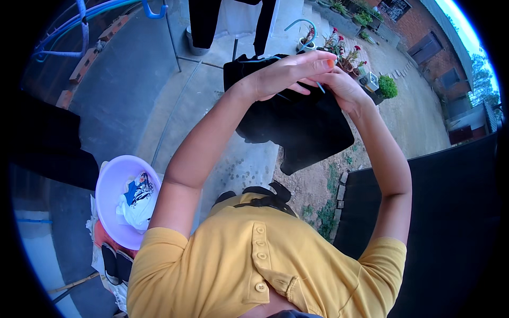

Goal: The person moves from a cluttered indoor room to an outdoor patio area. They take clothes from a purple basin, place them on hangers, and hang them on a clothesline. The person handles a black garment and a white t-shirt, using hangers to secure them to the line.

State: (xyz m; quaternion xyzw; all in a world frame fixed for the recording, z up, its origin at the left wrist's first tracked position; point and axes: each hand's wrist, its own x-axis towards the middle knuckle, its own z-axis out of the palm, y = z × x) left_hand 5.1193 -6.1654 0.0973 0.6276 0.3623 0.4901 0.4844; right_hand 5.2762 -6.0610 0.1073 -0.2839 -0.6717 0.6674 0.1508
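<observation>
A black garment (298, 127) hangs in front of me from a light blue clothes hanger (315, 30), whose hook rises above my hands. My left hand (288, 75) reaches over the hanger, with its fingers curled around it. One fingertip of that hand shows orange on the nail. Meeting it from the other side, my right hand (345, 88) has its fingers bent at the hanger's blue bar, part of which sticks out below them. The fingertips of both hands overlap, so the exact grip is partly hidden.
A lilac basin (105, 194) holding white and blue patterned cloth (137, 198) stands to my left, beside dark shoes (116, 262). More blue hangers (85, 33) hang upper left. Black trousers (203, 24) hang ahead. Potted red flowers (338, 43) stand ahead right; a dark panel (433, 214) is at right.
</observation>
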